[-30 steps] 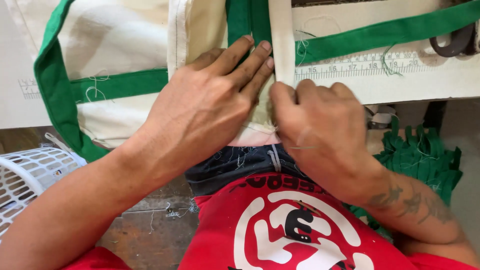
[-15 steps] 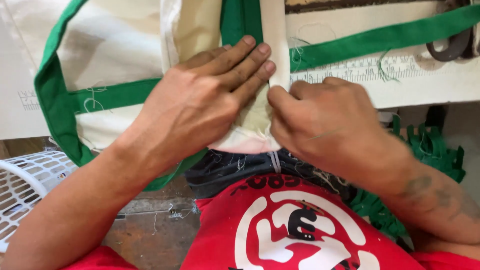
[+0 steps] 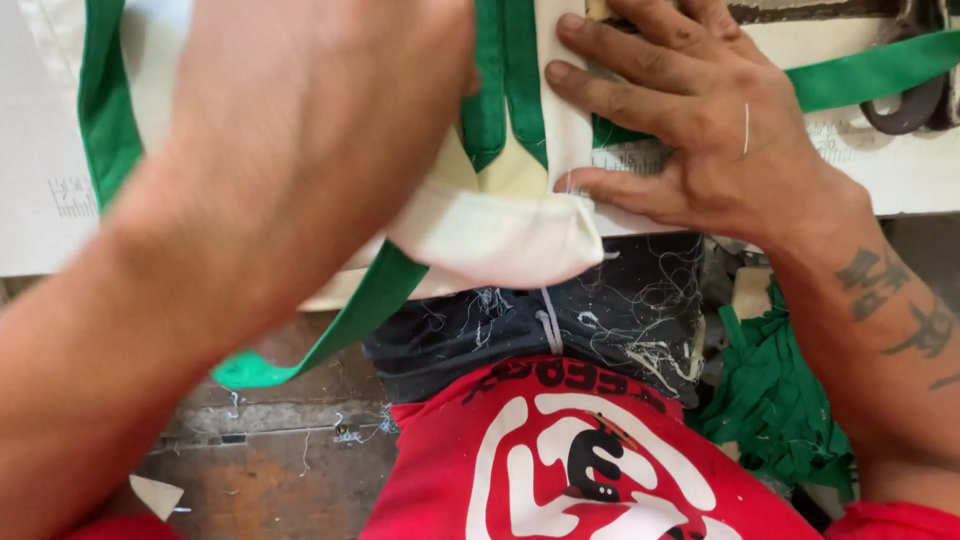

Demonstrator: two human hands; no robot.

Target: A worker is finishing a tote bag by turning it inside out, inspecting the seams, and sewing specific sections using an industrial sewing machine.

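A cream cloth bag (image 3: 500,225) with green straps (image 3: 505,90) lies over the near edge of a white worktable (image 3: 900,175), its folded end hanging toward my lap. My right hand (image 3: 690,120) lies flat with fingers spread on the bag's cream strip and the table, pressing it down. My left forearm fills the left of the view, close to the camera and blurred; my left hand (image 3: 380,60) reaches up over the bag, its fingers cut off by the top edge. A loose green strap loop (image 3: 330,330) hangs below the table edge.
Dark scissors (image 3: 905,100) rest at the table's far right, beside a green strap (image 3: 870,70) crossing it. A pile of green straps (image 3: 775,400) sits at my right side. A printed ruler scale runs along the table. Worn floor with thread scraps (image 3: 270,440) lies below.
My left arm has lifted and swung up toward the camera, off the folded bag end. My right hand has opened from a pinch and moved up to lie flat on the bag.
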